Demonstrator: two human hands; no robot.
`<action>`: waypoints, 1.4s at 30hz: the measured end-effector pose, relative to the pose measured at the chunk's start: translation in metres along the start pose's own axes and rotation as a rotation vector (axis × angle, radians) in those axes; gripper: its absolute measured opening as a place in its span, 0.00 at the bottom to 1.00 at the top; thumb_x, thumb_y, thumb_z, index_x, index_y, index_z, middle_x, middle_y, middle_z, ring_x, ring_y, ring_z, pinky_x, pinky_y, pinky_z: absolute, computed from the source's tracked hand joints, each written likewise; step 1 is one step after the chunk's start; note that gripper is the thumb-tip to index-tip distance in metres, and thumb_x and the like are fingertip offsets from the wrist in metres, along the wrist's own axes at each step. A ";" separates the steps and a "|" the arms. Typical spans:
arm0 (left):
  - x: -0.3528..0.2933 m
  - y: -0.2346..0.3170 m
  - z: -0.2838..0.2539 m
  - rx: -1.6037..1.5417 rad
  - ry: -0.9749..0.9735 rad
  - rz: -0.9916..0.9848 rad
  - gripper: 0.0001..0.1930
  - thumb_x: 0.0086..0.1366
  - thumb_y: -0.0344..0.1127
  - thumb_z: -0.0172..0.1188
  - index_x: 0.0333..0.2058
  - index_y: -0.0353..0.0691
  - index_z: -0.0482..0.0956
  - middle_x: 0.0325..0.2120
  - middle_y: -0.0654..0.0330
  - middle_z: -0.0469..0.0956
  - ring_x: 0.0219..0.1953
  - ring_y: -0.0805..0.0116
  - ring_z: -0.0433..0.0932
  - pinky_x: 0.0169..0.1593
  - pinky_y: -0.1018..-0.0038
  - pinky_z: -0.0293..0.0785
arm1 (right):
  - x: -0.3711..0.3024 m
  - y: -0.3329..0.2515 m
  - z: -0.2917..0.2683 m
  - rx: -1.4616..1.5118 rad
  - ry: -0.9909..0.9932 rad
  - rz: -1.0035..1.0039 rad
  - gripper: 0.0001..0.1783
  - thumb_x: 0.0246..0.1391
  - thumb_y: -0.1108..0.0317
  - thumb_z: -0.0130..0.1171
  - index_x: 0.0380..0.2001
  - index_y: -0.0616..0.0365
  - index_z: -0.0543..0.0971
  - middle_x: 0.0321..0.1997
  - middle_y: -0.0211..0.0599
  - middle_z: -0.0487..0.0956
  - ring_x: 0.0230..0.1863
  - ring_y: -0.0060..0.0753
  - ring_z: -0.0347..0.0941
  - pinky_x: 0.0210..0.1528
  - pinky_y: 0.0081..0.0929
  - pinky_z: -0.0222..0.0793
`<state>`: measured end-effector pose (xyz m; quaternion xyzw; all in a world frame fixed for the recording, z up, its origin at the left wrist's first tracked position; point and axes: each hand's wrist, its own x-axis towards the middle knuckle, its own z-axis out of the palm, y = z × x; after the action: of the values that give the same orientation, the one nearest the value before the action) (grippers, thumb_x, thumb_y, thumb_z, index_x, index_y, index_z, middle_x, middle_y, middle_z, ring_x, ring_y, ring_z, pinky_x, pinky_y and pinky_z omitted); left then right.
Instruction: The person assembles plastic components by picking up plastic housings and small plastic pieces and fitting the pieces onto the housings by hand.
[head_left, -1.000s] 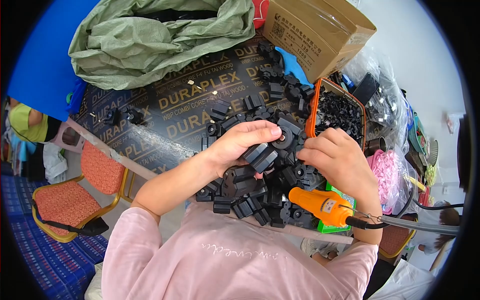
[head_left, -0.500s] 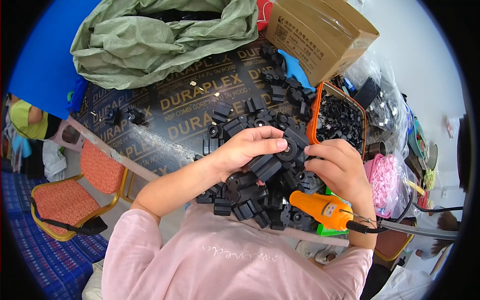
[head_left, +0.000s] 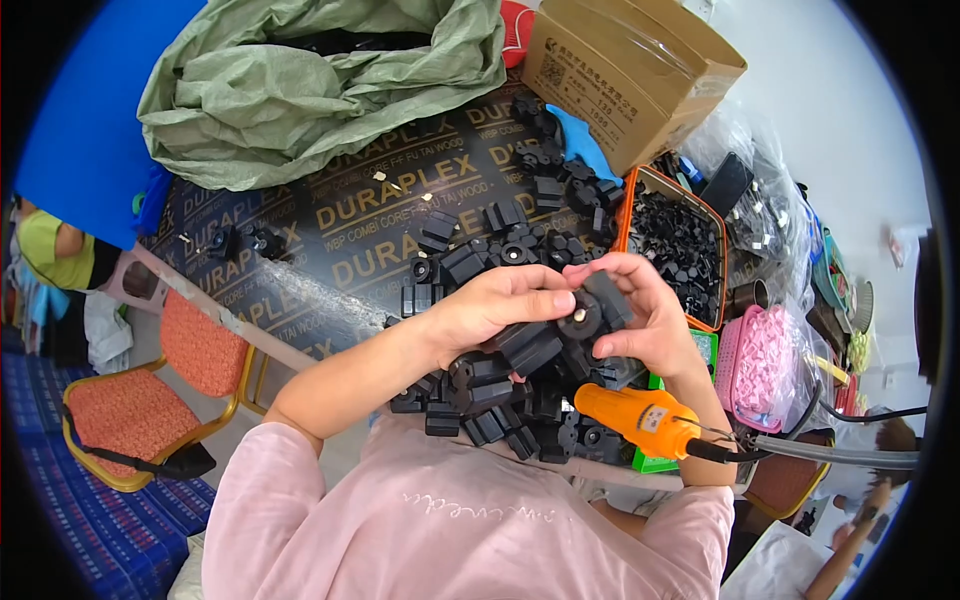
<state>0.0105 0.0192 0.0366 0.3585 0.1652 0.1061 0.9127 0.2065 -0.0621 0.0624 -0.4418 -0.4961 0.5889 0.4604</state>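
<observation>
Over a heap of black plastic parts [head_left: 490, 400], I hold a black plastic housing [head_left: 600, 300] between both hands. A small pale metal-coloured bit shows in the middle of its round end. My left hand [head_left: 505, 305] is closed, its thumb pressing near that round end; its other fingers are partly hidden. My right hand [head_left: 655, 320] curls round the far side, index finger on top and thumb below. Just under my right hand lies an orange electric screwdriver [head_left: 640, 420] with a black cable, in front of my right forearm.
An orange-rimmed basket [head_left: 628, 215] of small black pieces stands right of the heap, near a brown carton [head_left: 620, 80]. A pink basket [head_left: 724, 370] with pink bits sits farther right. The green woven sack [head_left: 300, 100] covers the far left of the dark board [head_left: 330, 225].
My right hand has moved from pinching at the housing's right side to wrapping its fingers and thumb round it. A small pale bit now shows at the round end. My left hand stays nearly still.
</observation>
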 end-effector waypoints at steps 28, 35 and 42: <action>-0.081 -0.053 0.028 -0.222 0.027 -0.047 0.18 0.61 0.47 0.52 0.38 0.37 0.67 0.31 0.54 0.74 0.25 0.67 0.75 0.29 0.73 0.75 | -0.018 0.088 -0.165 -1.565 0.623 0.110 0.07 0.45 0.71 0.55 0.31 0.55 0.77 0.34 0.40 0.72 0.41 0.43 0.68 0.42 0.35 0.67; -0.098 -0.062 0.018 -0.118 -0.614 -0.155 0.33 0.56 0.31 0.61 0.56 0.40 0.51 0.50 0.60 0.56 0.53 0.71 0.58 0.54 0.72 0.58 | -0.017 0.079 -0.159 -1.716 0.663 0.045 0.04 0.45 0.70 0.56 0.26 0.57 0.75 0.37 0.35 0.73 0.41 0.42 0.68 0.41 0.34 0.66; -0.081 -0.052 0.021 0.030 -0.333 -0.011 0.33 0.53 0.30 0.63 0.54 0.41 0.54 0.50 0.61 0.57 0.54 0.71 0.59 0.54 0.71 0.60 | -0.023 0.075 -0.185 -0.445 1.015 -0.071 0.06 0.54 0.69 0.54 0.33 0.60 0.75 0.30 0.28 0.77 0.30 0.14 0.68 0.34 0.12 0.63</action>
<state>-0.0523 -0.0568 0.0337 0.3837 0.0150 0.0378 0.9226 0.3836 -0.0580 -0.0322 -0.7397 -0.3391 0.1672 0.5566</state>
